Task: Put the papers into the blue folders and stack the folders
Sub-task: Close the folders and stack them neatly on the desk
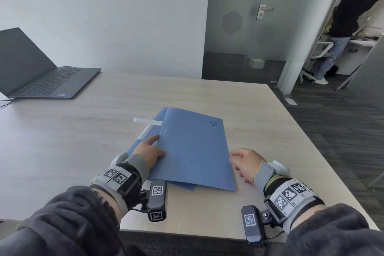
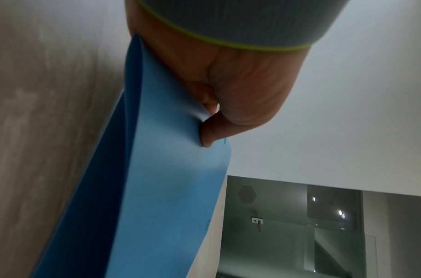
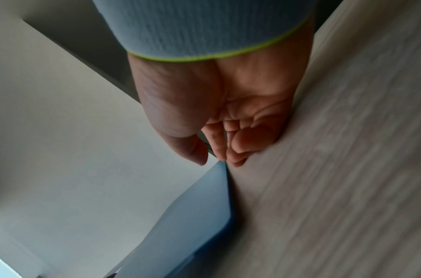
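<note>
On the pale table (image 1: 83,135), the two blue folders (image 1: 193,147) lay stacked, slightly askew. Your left hand (image 1: 148,151) pinched the top folder's left edge, thumb on the cover. Your right hand (image 1: 246,162) rested loosely curled beside the right edge, holding nothing.

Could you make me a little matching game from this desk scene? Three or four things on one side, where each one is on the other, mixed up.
Things:
1. laptop
2. top blue folder
3. left hand
4. right hand

Places or states:
A. beside the folder's right edge, holding nothing
B. open at the table's far left corner
C. gripping the folder's left edge
D. lying on another blue folder mid-table

Pairs: 1-B, 2-D, 3-C, 4-A
</note>
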Demonstrator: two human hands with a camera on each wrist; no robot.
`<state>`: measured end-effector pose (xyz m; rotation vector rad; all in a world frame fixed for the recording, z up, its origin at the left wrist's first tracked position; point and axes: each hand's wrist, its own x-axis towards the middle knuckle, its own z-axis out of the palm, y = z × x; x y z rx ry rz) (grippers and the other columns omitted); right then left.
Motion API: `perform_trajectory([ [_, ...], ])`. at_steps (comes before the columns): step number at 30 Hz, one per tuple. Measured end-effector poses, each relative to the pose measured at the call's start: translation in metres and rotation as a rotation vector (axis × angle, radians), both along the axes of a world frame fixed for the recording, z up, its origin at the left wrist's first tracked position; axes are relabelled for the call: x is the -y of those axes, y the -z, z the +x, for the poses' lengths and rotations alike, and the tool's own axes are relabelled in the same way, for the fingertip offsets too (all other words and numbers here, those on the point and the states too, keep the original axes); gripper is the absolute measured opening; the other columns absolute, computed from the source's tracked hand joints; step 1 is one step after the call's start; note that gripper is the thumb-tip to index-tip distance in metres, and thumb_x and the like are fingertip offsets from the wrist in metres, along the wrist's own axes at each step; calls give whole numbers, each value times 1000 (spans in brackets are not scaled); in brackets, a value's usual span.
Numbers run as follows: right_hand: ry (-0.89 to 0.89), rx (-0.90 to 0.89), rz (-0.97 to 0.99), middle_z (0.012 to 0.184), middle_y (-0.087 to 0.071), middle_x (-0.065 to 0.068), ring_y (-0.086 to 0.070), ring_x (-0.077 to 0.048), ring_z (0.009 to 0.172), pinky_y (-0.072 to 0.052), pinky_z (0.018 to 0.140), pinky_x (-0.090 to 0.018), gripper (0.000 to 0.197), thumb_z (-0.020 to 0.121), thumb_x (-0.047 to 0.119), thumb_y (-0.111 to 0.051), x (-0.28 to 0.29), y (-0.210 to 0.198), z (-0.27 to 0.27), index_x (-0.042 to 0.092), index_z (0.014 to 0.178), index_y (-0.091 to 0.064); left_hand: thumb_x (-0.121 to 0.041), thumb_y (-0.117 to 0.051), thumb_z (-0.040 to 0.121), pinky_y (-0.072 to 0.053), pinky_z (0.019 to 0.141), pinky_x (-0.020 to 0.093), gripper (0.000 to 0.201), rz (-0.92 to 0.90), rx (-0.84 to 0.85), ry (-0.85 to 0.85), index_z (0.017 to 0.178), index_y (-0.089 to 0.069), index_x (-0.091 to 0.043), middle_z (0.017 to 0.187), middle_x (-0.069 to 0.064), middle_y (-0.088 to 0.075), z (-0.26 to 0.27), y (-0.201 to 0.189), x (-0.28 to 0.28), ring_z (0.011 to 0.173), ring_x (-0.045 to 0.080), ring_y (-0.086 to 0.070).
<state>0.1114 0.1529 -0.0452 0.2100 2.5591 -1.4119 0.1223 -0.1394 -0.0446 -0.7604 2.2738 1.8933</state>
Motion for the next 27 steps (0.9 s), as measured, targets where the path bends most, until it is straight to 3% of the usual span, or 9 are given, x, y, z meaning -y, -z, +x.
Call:
perform_trajectory([
  [5,72,8,-108,85,-69,-4,-57,-20,59,-43,47,-25,29,83,35,-57,1,0,0,26,110,-63,8,-62,84,-54,95,53,69,255,-95,-101,141,-52,-29,116,12,-66,12,-1,1,100,38,-67],
  [8,35,1,-203,102,-73,-14,-65,-24,81,-52,71,-37,28,90,32,-57,5,-4,1,10,102,-69,13,-57,86,-57,82,48,67,413,-133,-105,141,-51,-26,108,10,-67,17,-1,-1,88,36,-67],
  [9,42,43,-295,105,-73,-15,-66,-25,83,-51,72,-36,26,92,29,-56,6,-4,2,9,100,-70,13,-56,86,-57,77,45,67,449,-143,-98,142,-51,-26,109,10,-68,18,-3,-1,86,35,-68],
  [12,119,240,-643,107,-72,-14,-68,-29,82,-51,58,-31,28,94,26,-52,11,-8,7,10,110,-68,12,-55,87,-57,73,42,69,514,-171,-91,144,-49,-26,111,12,-70,21,-4,-1,85,34,-70],
  [14,127,330,-763,105,-71,-13,-68,-30,81,-51,56,-32,31,94,27,-50,9,-10,9,10,114,-67,12,-56,87,-57,75,42,70,517,-201,-67,144,-49,-28,112,11,-71,21,-6,-2,87,34,-70],
  [19,52,312,-806,125,-67,-17,-67,-35,99,-58,72,-44,37,89,9,-53,12,-10,9,13,125,-62,12,-58,86,-56,86,47,70,441,-253,-24,141,-50,-31,116,12,-70,24,-11,-5,92,35,-69],
  [22,25,150,-733,117,-71,-18,-70,-34,94,-57,76,-46,36,90,-3,-51,16,-8,8,12,120,-63,11,-61,85,-53,95,54,68,299,-240,0,141,-50,-26,113,12,-71,23,-14,-3,94,36,-69],
  [25,10,-11,-657,112,-73,-13,-72,-29,90,-58,72,-41,35,91,-6,-49,17,-12,10,14,116,-64,-2,-69,79,-55,87,44,65,108,-223,99,137,-48,-22,102,5,-70,22,-24,-1,89,27,-69],
  [27,-1,-71,-636,110,-74,-9,-73,-25,90,-59,70,-38,36,92,-7,-48,16,-15,12,14,117,-63,-14,-71,74,-53,83,39,67,-86,-238,129,136,-50,-23,110,5,-66,21,-31,3,92,24,-65],
])
